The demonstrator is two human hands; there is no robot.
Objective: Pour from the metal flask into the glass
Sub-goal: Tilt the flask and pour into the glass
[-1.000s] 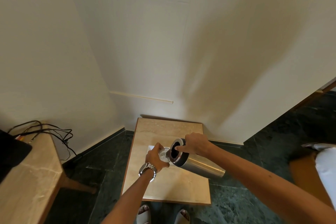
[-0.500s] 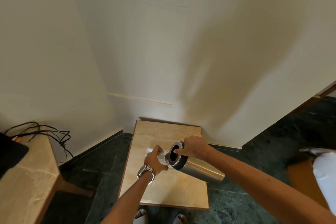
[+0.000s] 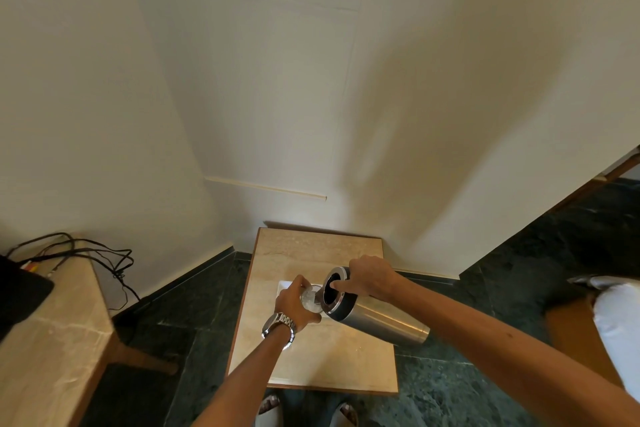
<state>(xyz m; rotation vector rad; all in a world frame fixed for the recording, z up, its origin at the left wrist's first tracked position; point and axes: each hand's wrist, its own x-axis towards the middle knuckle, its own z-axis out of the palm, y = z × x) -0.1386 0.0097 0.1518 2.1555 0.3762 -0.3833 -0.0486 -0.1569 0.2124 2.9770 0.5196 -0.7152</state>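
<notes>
Head view: spillage onto the beige stone tabletop (image 3: 332, 357) is risked if the steeply tipped cylindrical metal flask (image 3: 374, 314) drifts off the clear glass (image 3: 310, 298) near its middle. The glass is wrapped by the left hand (image 3: 294, 305); the flask's dark collar is clasped by the right hand (image 3: 370, 279), forefinger across the mouth.

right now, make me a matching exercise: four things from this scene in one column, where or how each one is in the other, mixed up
Things:
1. metal flask
2. glass
3. wristwatch
4. black cables

States:
A. on the side table at far left
B. tipped over, mouth toward the glass, in the right hand
C. worn on the left arm
D. gripped by the left hand over the small table

Pairs: 1-B, 2-D, 3-C, 4-A
</notes>
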